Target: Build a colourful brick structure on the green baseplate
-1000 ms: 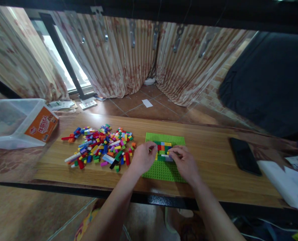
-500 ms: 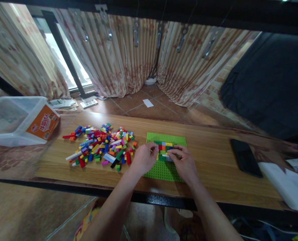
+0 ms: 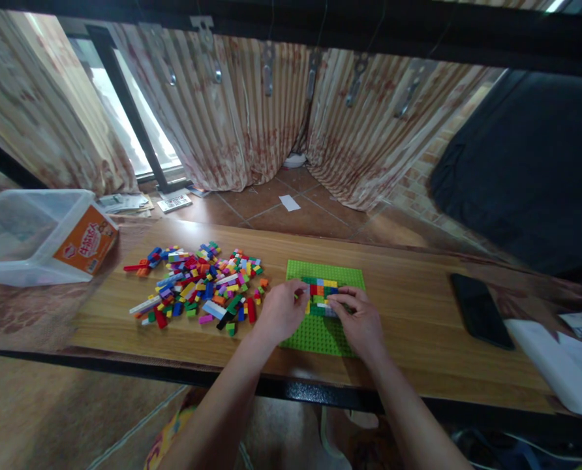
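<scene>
On a green studded baseplate point(image 3: 320, 339) sits a low block of colourful toy building bricks point(image 3: 321, 292), with red, yellow, blue, green and white pieces. My left hand point(image 3: 285, 305) is closed at the block's left side, thumb and fingers pinched against it. From the right, my right hand point(image 3: 359, 316) grips the block's edge with bent fingers and thumb. Both hands hide the block's ends, so any small brick between the fingers cannot be made out. A pile of loose bricks point(image 3: 198, 281) in many colours lies left of the baseplate.
The wooden tabletop point(image 3: 413, 326) has a dark front edge. A clear plastic bin point(image 3: 27, 228) with an orange label stands at the far left. A black phone point(image 3: 481, 310) and a white object point(image 3: 548, 362) lie on the right. Curtains point(image 3: 252, 124) hang behind.
The camera view has tilted very slightly. Both hands keep almost the same position and grip at the brick block.
</scene>
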Demonstrator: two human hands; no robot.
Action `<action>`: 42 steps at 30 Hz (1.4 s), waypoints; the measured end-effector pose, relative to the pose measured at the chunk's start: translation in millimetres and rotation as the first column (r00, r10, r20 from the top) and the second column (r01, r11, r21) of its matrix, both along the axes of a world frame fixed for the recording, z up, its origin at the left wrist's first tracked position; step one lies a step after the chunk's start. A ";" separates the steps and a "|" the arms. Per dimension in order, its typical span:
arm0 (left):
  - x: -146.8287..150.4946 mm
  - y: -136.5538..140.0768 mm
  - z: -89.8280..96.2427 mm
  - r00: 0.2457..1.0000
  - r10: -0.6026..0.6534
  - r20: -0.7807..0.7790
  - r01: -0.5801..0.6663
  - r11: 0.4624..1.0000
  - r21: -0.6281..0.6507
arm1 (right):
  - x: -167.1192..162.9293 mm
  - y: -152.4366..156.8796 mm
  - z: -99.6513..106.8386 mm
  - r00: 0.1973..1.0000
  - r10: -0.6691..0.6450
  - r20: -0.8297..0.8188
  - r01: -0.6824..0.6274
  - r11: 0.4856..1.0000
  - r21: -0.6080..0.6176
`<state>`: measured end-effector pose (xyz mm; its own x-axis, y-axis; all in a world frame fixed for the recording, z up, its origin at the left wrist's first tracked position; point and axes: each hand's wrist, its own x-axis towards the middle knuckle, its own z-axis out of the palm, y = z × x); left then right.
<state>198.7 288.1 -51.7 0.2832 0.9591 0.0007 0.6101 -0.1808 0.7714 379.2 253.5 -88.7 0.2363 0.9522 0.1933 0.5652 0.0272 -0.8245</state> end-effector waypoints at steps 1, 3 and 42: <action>-0.1 -0.1 0.7 1.000 -0.001 -0.006 0.001 1.000 -0.005 | 0.7 0.2 -0.3 1.000 0.006 0.003 -0.006 1.000 -0.002; -0.3 -0.3 1.8 1.000 -0.005 -0.011 0.005 1.000 -0.011 | 2.5 0.6 -0.8 1.000 0.012 0.009 -0.012 1.000 -0.006; 8.4 -22.3 5.6 0.965 -0.078 -0.249 0.140 0.960 0.243 | 5.3 7.8 8.4 0.997 -0.025 -0.066 0.023 0.999 -0.042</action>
<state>207.1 265.8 -46.1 0.4083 0.8982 0.1630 0.7331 -0.4290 0.5277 384.5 261.2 -80.3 0.2702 0.9530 0.1370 0.5090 -0.0206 -0.8605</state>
